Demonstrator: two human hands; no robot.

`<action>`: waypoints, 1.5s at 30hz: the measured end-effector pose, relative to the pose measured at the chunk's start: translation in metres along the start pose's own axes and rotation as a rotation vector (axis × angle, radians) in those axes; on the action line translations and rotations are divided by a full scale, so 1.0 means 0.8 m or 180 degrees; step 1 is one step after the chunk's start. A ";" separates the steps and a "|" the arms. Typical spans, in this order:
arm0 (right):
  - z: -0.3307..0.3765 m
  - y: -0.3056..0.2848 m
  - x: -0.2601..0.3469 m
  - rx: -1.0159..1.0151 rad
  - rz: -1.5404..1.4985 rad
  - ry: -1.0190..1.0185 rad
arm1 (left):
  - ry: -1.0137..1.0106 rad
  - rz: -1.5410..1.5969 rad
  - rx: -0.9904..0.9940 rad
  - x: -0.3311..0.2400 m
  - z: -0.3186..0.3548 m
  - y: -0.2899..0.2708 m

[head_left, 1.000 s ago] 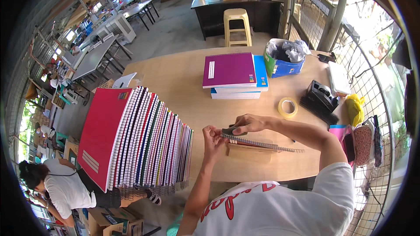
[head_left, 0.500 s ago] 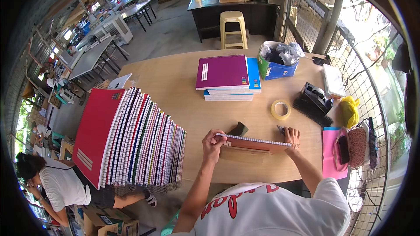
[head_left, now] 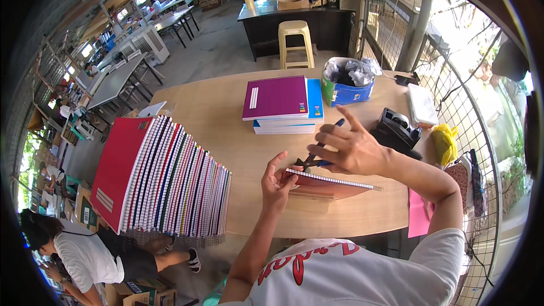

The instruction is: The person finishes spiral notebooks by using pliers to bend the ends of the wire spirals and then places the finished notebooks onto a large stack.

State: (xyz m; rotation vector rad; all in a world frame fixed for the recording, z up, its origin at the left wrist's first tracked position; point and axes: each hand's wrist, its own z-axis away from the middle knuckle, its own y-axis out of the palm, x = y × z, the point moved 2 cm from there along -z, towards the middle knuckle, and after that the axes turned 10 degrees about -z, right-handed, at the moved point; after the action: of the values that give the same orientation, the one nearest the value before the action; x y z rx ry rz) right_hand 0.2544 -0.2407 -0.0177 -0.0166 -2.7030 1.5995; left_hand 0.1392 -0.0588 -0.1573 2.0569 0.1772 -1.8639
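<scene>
A spiral-bound notebook [head_left: 337, 186] with a reddish-brown cover stands on edge before me, its coil uppermost. My left hand [head_left: 276, 186] pinches the coil's left end between thumb and fingers. Over that same end, my right hand [head_left: 358, 150] is closed on a pair of pliers [head_left: 310, 162] with blue-tipped handles. Their dark jaws are close to the coil and my left fingertips; whether they touch the wire I cannot tell. A tall stack of spiral notebooks [head_left: 170, 178], red cover on its near-left face, rises at the left.
Purple and blue notebooks [head_left: 277, 97] lie piled at mid-table. Behind my right hand are a blue-green box of plastic bags [head_left: 348, 88] and a black tape dispenser [head_left: 394, 127]. A yellow bag [head_left: 445, 144] and pink sheet [head_left: 418, 215] lie right. Another person [head_left: 79, 249] is at lower left.
My right hand has moved from the notebook's right end to its left end, bringing the pliers to the coil there. My left hand stays at the left end. The tape roll is now hidden.
</scene>
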 end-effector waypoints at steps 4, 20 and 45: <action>-0.016 0.006 0.014 -0.0151 0.0626 -0.0565 | 0.0027 -0.0129 -0.0001 -0.008 0.001 0.013; 0.015 0.021 0.022 0.0405 -0.0058 0.0625 | 0.0144 -0.0515 -0.0524 0.005 0.006 0.039; -0.203 -0.017 0.002 -0.3618 -0.5748 0.1228 | 0.2377 -0.0943 -0.2840 -0.282 0.101 -0.126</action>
State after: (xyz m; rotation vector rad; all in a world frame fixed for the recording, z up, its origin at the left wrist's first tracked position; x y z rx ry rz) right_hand 0.2539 -0.1044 0.0723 1.3276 -1.5477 -0.3898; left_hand 0.0029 0.0396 0.0409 1.9478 1.2832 -0.7472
